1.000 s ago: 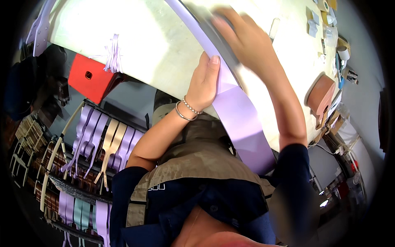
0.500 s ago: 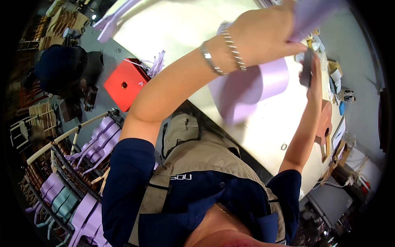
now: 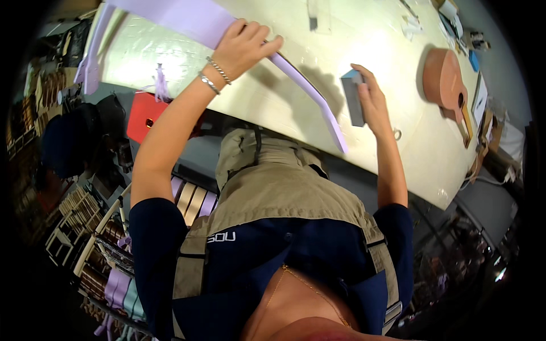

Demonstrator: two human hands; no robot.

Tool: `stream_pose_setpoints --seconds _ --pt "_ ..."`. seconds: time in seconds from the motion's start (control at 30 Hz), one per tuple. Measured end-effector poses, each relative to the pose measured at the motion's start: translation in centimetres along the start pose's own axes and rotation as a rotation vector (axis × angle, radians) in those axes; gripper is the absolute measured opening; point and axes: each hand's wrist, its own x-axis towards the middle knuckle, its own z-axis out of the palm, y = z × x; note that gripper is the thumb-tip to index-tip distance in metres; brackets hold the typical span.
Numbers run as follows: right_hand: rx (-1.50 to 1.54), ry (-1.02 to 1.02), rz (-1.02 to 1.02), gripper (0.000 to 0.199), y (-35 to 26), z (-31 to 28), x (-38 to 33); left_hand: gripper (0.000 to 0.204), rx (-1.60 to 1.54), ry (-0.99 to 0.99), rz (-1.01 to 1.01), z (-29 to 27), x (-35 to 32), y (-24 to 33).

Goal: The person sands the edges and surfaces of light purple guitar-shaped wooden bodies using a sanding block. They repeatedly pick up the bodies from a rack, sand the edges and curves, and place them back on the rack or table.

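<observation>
My left hand (image 3: 242, 48) is closed round a lavender ukulele (image 3: 190, 20) where its neck meets the body. The body reaches to the upper left, partly cut off by the picture's edge. Its neck slants down to the right, with the headstock close to the table's front edge. To the right of that neck, my right hand (image 3: 372, 102) grips a grey block with a blue end (image 3: 354, 101), like a sanding block, held upright and apart from the ukulele. Another lavender neck and headstock (image 3: 91, 68) sticks out at the table's left end.
The pale worktable (image 3: 409, 165) stretches across in front of me. A pinkish-brown ukulele (image 3: 443, 77) lies at its right, near a small ring (image 3: 397, 134). By the left edge are a red box (image 3: 139, 116) and lavender strips (image 3: 161, 85). Racks of ukulele parts (image 3: 116, 287) stand lower left.
My left hand has come down and left from the upper right, and the lavender ukulele's neck now points toward me. My right hand has moved left with the block. The view has shifted too.
</observation>
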Motion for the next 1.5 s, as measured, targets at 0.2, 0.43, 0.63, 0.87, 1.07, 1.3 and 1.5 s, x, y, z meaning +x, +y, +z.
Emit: stream_pose_setpoints --seconds 0.2,0.43,0.63,0.87,1.07,1.3,1.5 --pt "-0.298 0.007 -0.123 0.033 2.1 1.2 -1.4 0.041 0.052 -0.228 -0.021 0.0 -0.4 0.8" --pt "-0.401 -0.044 -0.231 0.035 2.0 1.9 0.3 0.04 0.001 -0.197 -0.083 -6.1 4.1 -3.4" --pt "-0.452 -0.075 -0.253 0.036 1.8 2.1 0.8 0.028 -0.311 -0.251 -0.271 -5.1 2.0 -10.1" --pt "-0.567 -0.026 -0.235 0.037 0.9 3.0 0.8 0.035 -0.517 -0.257 -0.391 -4.5 1.7 -9.8" --pt "-0.612 -0.013 -0.268 0.038 -0.4 3.7 2.2 0.036 -0.539 -0.234 -0.4 -4.4 1.2 -9.9" --pt "-0.591 0.014 -0.289 0.038 -1.4 5.5 4.4 0.038 -0.444 -0.204 -0.448 -4.9 2.0 -8.6" --pt "-0.591 0.121 -0.408 0.037 -4.8 8.6 10.0 0.028 -0.435 -0.127 -0.418 -4.7 1.9 -8.9"
